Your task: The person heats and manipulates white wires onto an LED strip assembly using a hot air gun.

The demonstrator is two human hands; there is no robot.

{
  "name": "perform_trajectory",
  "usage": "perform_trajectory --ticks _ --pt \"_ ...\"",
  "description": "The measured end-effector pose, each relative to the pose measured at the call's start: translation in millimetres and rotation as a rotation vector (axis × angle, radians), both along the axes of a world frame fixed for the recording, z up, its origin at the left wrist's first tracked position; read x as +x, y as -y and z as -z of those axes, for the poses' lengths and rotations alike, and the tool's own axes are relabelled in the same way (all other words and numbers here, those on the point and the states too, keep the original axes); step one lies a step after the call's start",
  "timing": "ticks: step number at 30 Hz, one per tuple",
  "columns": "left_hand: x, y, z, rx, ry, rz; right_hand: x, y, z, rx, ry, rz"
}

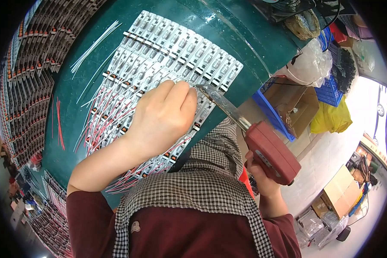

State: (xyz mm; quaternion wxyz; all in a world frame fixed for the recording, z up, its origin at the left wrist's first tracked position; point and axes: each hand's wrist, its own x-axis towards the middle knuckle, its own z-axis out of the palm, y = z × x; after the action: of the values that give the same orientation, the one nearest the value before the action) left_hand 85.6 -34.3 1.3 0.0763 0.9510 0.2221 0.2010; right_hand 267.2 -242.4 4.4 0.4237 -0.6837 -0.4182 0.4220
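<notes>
A slanted sheet of pale, slim modules [185, 45] lies on the green table, in rows with clear windows and small black and orange parts. Over its middle, my left hand [163, 114] is closed with curled fingers. Its fingertips are hidden, so what they pinch does not show. Loose red and white wires [112, 114] spread across the modules beside my left forearm. My right hand [264, 178] grips a red gun-shaped tool [273, 152] with a long, stained metal front [221, 101]. The tool's tip reaches the modules just right of my left fingers.
White wires [94, 45] and red wires [59, 124] lie on the green table [137, 5] left of the sheet. Stacked panels [28, 94] line the left side. Right of the table are a cardboard box [303, 101], a blue crate [331, 90] and a yellow bag [331, 115].
</notes>
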Motion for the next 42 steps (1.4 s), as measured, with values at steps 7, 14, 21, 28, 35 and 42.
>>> perform_trajectory --ticks 7,14,21,28,35,42 --pt "0 1 0 0.01 -0.012 0.004 -2 1 -3 -0.003 -0.001 0.04" --pt "-1 2 0 0.016 -0.028 -0.012 -3 1 -6 0.066 -0.247 0.172" --pt "3 6 -8 -0.024 -0.031 -0.004 4 11 -1 0.083 -0.03 0.077" --pt "6 7 -5 -0.014 -0.003 0.018 4 20 4 -0.007 0.083 0.015" --pt "6 8 -6 -0.039 -0.019 0.027 4 16 3 -0.015 0.073 0.015" --pt "6 8 -5 -0.038 -0.028 0.03 5 15 2 0.008 0.089 -0.028"
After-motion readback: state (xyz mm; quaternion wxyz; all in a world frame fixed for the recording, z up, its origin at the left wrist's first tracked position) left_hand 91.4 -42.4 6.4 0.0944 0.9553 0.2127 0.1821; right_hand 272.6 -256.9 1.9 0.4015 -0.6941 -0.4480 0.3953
